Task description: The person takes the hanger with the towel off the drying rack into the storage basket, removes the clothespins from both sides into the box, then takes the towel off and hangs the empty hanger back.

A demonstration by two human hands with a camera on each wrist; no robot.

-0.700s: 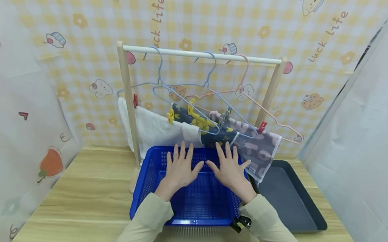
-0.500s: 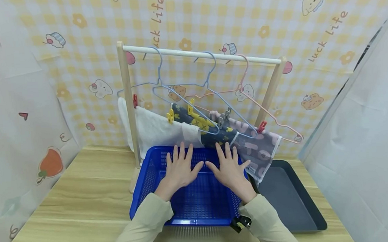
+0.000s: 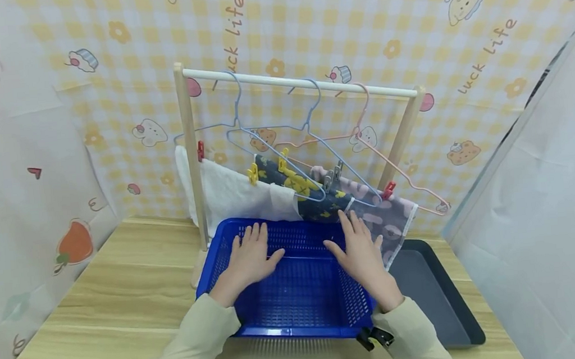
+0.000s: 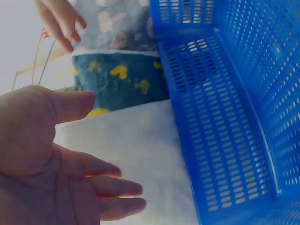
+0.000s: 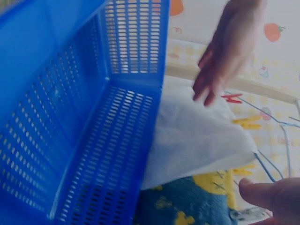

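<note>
In the head view my left hand (image 3: pixel 250 255) is over the left part of a blue perforated plastic basket (image 3: pixel 289 332), fingers extended and thumb apart. My right hand (image 3: pixel 361 252) is over the basket's right side, its fingers also spread. Neither holds anything. Just behind the basket hang a white towel (image 3: pixel 232 189), a dark towel with yellow patterns (image 3: pixel 320 208) and a grey-purple towel with pink shapes (image 3: pixel 382 220). In the left wrist view the left palm (image 4: pixel 61 154) faces the white towel beside the basket wall. The right thumb (image 5: pixel 276 194) shows in the right wrist view.
A wooden rack with a white rod (image 3: pixel 280 80) carries two blue hangers (image 3: pixel 308 122) and a pink hanger (image 3: pixel 359 129). Red, yellow (image 3: pixel 252 173) and grey clips (image 3: pixel 333 177) pinch the towels. A dark shallow tray (image 3: pixel 431 298) lies right of the basket on the wooden table (image 3: pixel 100 307).
My hands have moved apart: the left one went left and slightly nearer to me, the right one went right. The towels and hangers stay where they were.
</note>
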